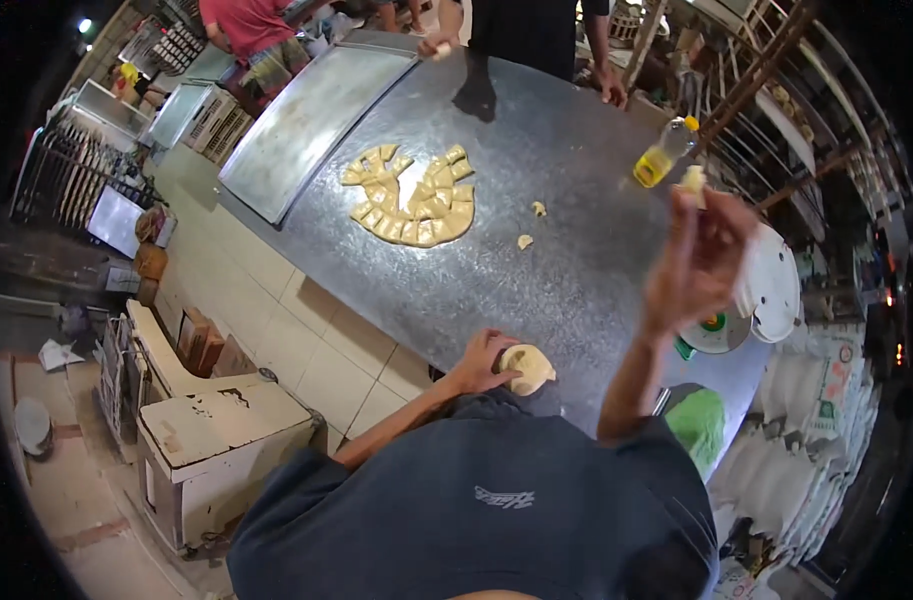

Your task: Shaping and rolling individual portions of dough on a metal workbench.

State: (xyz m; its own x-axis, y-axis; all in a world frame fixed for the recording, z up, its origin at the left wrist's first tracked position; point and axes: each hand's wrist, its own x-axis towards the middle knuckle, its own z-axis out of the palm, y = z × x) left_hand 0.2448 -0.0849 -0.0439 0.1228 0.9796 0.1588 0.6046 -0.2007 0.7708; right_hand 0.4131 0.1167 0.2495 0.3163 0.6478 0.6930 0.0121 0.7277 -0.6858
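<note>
A ring of pale dough (412,226), cut into several squares, lies on the steel table (576,280), with two small scraps (524,242) beside it. My left hand (481,365) is wrapped round a rounded lump of dough (524,368) at the near edge. My right hand (704,255), slightly blurred and raised at the right, pinches a small piece of dough (693,180) at its fingertips.
A bottle of yellow oil (651,165) and white round containers (771,290) are on the right, near a green bag (694,425). A metal sheet (306,125) lies back left. A co-worker in black (521,30) stands across the table. Stacked sacks (806,400) flank the table.
</note>
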